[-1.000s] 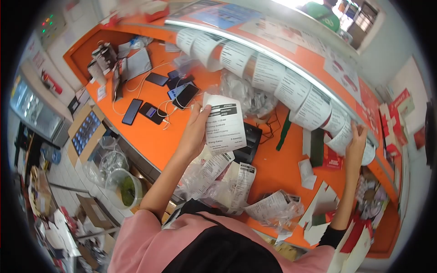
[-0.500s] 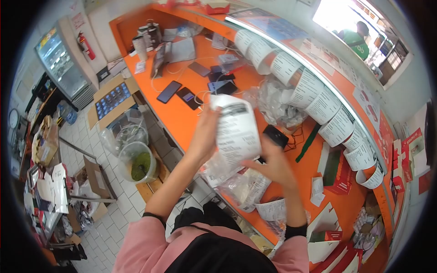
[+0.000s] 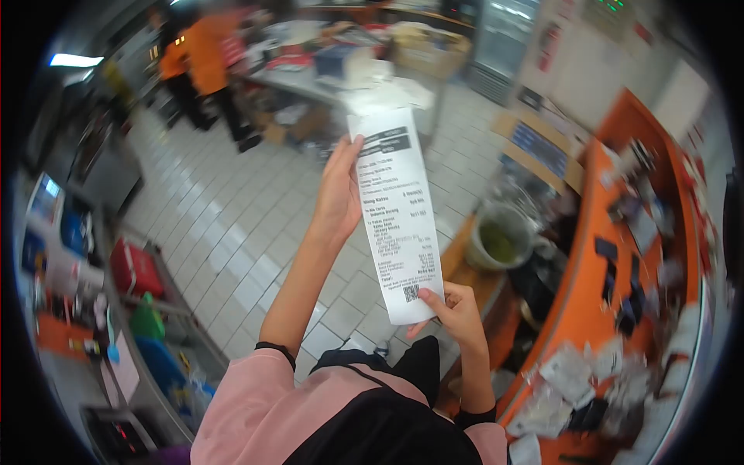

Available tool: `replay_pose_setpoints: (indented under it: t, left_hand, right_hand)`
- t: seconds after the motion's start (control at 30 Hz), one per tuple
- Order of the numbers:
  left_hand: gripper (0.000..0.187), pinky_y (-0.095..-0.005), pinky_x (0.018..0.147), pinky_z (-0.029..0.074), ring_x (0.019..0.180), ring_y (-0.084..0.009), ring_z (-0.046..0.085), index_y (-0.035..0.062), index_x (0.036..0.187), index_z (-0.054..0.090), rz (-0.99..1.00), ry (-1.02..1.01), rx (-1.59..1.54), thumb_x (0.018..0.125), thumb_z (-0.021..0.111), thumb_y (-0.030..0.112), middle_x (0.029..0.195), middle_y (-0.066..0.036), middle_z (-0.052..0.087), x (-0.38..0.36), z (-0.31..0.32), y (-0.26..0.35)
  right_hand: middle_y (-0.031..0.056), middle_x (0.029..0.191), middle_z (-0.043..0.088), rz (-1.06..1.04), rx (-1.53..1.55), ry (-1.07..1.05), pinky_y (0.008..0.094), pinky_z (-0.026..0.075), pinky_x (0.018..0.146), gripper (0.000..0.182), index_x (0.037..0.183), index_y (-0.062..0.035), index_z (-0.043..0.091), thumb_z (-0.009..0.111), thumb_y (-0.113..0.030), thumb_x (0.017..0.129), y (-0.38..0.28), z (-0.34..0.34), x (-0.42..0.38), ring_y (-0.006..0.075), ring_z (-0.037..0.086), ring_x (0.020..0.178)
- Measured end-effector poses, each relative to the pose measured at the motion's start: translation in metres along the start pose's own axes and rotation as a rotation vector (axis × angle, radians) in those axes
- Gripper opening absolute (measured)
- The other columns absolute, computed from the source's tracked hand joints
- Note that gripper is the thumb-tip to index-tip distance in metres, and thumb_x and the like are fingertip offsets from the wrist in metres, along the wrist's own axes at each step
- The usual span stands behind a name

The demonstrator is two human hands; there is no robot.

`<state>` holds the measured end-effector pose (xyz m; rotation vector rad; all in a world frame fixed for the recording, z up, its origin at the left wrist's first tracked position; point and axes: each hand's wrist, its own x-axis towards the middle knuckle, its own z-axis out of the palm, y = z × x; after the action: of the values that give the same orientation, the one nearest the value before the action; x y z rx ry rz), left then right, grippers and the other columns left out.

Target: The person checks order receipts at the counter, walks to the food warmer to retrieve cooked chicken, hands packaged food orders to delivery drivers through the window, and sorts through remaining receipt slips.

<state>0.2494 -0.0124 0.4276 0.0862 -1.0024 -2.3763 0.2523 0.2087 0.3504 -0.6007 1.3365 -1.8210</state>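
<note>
A long white printed receipt (image 3: 397, 225) is stretched nearly upright between my hands, its text facing me and a QR code near the lower end. My left hand (image 3: 341, 190) grips its upper left edge, the thumb lying on the front. Lower down, my right hand (image 3: 453, 310) pinches the bottom right corner between thumb and fingers. The paper is held above the tiled floor, away from the counter.
To the right curves an orange counter (image 3: 554, 341) with phones and plastic bags on it. A tub of green contents (image 3: 500, 240) stands beside it. People in orange tops (image 3: 208, 58) are at the far left. A red box (image 3: 138, 267) sits at left.
My view has swung left, from the orange counter toward the room. The receipt, curled before, is now pulled straight, with my right hand holding its lower end.
</note>
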Motion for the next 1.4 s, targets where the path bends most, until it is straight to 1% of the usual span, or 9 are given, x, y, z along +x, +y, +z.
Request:
replay_pose_setpoints:
  t: [0.07,0.23,0.37,0.67,0.97,1.1,1.17,1.27,1.4]
  left_hand:
    - [0.029,-0.0279,0.078,0.048,0.089,-0.0164,0.058,-0.0005,0.112,0.046,-0.073,0.128,0.086,0.090,0.046,0.018,0.103,-0.011,0.057,-0.029,0.074,-0.080]
    - [0.050,-0.0441,0.092,0.043,0.112,-0.0419,0.045,0.0039,0.134,0.024,-0.126,-0.147,-0.123,0.092,0.035,0.028,0.127,-0.020,0.042,-0.037,0.042,-0.068]
    - [0.046,-0.0448,0.086,0.047,0.109,-0.0376,0.048,0.0049,0.133,0.024,0.023,0.018,-0.060,0.094,0.029,0.029,0.127,-0.016,0.042,-0.007,-0.022,-0.052]
    - [0.035,-0.0443,0.085,0.046,0.106,-0.0298,0.051,0.0022,0.121,0.041,0.436,0.612,0.042,0.091,0.044,0.019,0.113,-0.016,0.052,0.012,-0.228,0.113]
    - [0.055,-0.0626,0.091,0.032,0.123,-0.0336,0.031,0.0170,0.139,0.016,1.019,1.038,0.044,0.089,0.038,0.028,0.142,-0.008,0.023,-0.106,-0.350,0.171]
    - [0.052,-0.0550,0.086,0.041,0.111,-0.0277,0.045,0.0190,0.138,0.020,1.205,1.099,-0.187,0.091,0.036,0.033,0.137,-0.008,0.033,-0.097,-0.432,0.221]
    - [0.049,-0.0484,0.080,0.045,0.094,-0.0203,0.055,0.0184,0.136,0.024,1.293,0.780,-0.201,0.091,0.037,0.033,0.119,-0.006,0.051,-0.086,-0.487,0.258]
    - [0.045,-0.0358,0.067,0.050,0.073,-0.0169,0.059,0.0149,0.132,0.030,1.110,1.008,0.010,0.091,0.041,0.027,0.086,-0.009,0.059,0.004,-0.529,0.360]
    - [0.042,-0.0333,0.070,0.048,0.077,-0.0207,0.062,0.0114,0.129,0.030,0.199,0.951,0.726,0.088,0.040,0.015,0.092,-0.014,0.060,0.137,-0.619,0.466]
  right_hand:
    - [0.0196,0.070,0.061,0.042,0.115,-0.173,0.0313,0.051,0.046,0.026,0.089,0.0140,0.054,0.050,-0.011,0.088,-0.021,-0.103,-0.055,0.0269,0.062,0.052]
    - [0.0202,0.067,0.061,0.234,0.035,-0.421,0.0312,0.050,0.044,0.026,0.084,0.0136,0.054,0.051,-0.012,0.088,-0.012,-0.109,0.012,0.0264,0.061,0.050]
    - [0.0155,0.077,0.062,0.346,-0.038,-0.629,0.0292,0.051,0.053,0.025,0.093,0.0121,0.055,0.050,-0.012,0.089,0.009,-0.116,0.092,0.0230,0.063,0.057]
    - [0.0054,0.066,0.061,0.420,-0.320,-0.972,0.0192,0.039,0.050,0.031,0.098,0.0008,0.056,0.043,-0.027,0.093,0.080,0.067,0.316,0.0108,0.059,0.056]
    - [0.0051,0.062,0.058,0.614,-0.344,-1.967,0.0234,0.045,0.058,0.038,0.099,0.0013,0.054,0.041,-0.033,0.093,0.174,0.299,0.443,0.0104,0.058,0.055]
    - [0.0049,0.061,0.055,0.530,-0.470,-2.145,0.0246,0.044,0.057,0.038,0.096,0.0025,0.054,0.039,-0.032,0.093,0.219,0.387,0.516,0.0123,0.057,0.057]
    - [0.0066,0.064,0.053,0.399,-0.683,-2.136,0.0277,0.043,0.065,0.040,0.093,0.0003,0.054,0.040,-0.037,0.092,0.214,0.428,0.549,0.0162,0.056,0.066]
    - [0.0136,0.089,0.054,-0.156,-0.814,-2.135,0.0311,0.043,0.075,0.040,0.102,0.0002,0.053,0.044,-0.037,0.090,0.265,0.475,0.637,0.0222,0.055,0.087]
    - [0.0161,0.112,0.047,-0.386,-0.684,-1.396,0.0347,0.039,0.090,0.047,0.119,-0.0024,0.044,0.060,-0.029,0.083,0.199,0.572,0.798,0.0283,0.047,0.106]
